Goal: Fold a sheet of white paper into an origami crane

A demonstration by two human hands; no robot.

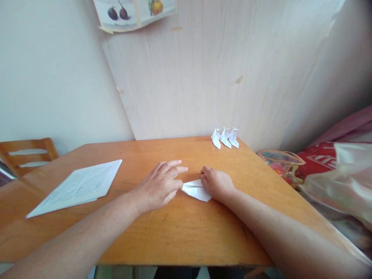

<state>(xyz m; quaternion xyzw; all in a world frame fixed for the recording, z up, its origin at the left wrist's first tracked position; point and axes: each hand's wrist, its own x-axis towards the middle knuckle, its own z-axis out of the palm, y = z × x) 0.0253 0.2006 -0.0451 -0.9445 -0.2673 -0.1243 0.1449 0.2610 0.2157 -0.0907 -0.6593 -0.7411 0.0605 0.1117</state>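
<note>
A folded piece of white paper lies on the wooden table in front of me, with a pointed tip to the left and a crease line along its middle. My left hand is at that tip, its fingers stretched out and apart, the thumb side touching or almost touching the point. My right hand rests on the paper's right end with its fingers curled down onto it, covering that part.
Three folded paper figures stand at the table's back right. A stack of printed sheets lies on the left of the table. A wooden chair is beyond the left edge; bags crowd the right side.
</note>
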